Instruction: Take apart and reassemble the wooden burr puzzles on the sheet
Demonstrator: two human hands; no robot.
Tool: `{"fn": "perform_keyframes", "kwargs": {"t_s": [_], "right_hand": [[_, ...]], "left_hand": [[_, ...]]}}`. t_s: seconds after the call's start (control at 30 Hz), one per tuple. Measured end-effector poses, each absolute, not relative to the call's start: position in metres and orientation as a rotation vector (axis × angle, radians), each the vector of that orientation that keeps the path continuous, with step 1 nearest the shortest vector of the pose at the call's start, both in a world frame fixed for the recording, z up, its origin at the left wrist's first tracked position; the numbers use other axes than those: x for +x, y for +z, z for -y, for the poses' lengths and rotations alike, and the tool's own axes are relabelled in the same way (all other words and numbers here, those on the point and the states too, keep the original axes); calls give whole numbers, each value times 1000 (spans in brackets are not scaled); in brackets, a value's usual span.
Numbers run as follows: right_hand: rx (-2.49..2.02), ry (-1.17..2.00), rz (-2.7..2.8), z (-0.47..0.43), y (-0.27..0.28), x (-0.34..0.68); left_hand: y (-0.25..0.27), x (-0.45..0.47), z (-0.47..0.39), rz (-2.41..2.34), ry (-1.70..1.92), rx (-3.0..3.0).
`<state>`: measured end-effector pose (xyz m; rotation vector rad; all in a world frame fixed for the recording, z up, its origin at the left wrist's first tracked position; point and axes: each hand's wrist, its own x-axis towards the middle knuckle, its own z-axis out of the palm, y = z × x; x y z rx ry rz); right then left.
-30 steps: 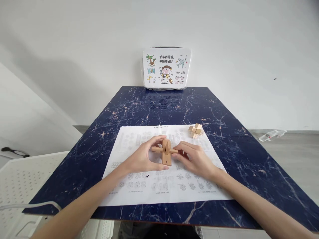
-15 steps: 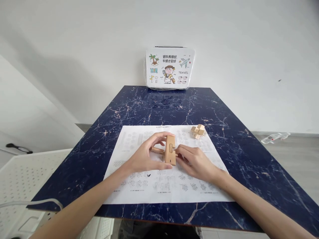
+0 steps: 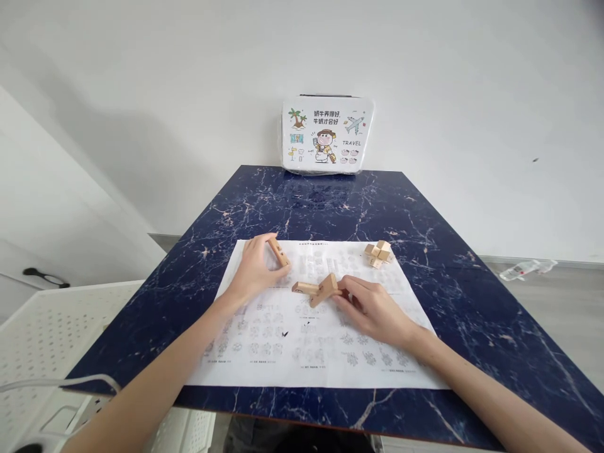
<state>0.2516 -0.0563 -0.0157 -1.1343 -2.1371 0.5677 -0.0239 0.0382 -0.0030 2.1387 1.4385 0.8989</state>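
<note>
My left hand (image 3: 255,267) grips a notched wooden puzzle piece (image 3: 279,251) between thumb and fingers, over the left part of a printed sheet (image 3: 283,374). Near the sheet's middle, my right hand (image 3: 372,305) is closed on the right end of two crossed wooden puzzle pieces (image 3: 325,289). One bar of that pair points left, toward my left hand. The right fingertips partly hide its held end. An assembled wooden burr puzzle (image 3: 379,253) rests at the sheet's upper right corner, apart from both hands.
A white cartoon-printed case (image 3: 328,135) stands at the far edge of the blue marbled table (image 3: 330,211), against the wall. A white perforated surface (image 3: 33,333) with a cable (image 3: 89,378) lies at the left. A clear plastic packet (image 3: 526,270) is beyond the right edge.
The wooden pieces have come apart. My left hand has moved left and away with the notched piece, while my right hand stays near the middle holding the crossed pair. The view has shifted slightly.
</note>
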Motion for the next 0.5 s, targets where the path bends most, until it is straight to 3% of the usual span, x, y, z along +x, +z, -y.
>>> {"fn": "perform_keyframes", "kwargs": {"t_s": [0.13, 0.23, 0.37, 0.5], "right_hand": [[-1183, 641, 2059, 55, -13, 250], [-1214, 788, 1970, 53, -11, 251], [-1245, 940, 1871, 51, -11, 253], [-1217, 1066, 1846, 51, -7, 255]], "left_hand": [[-12, -24, -41, -1503, 761, 2252], [-7, -20, -34, -1444, 896, 2275], [10, -11, -18, -1192, 1218, 2285], [16, -3, -4, -780, 1028, 2436]]}}
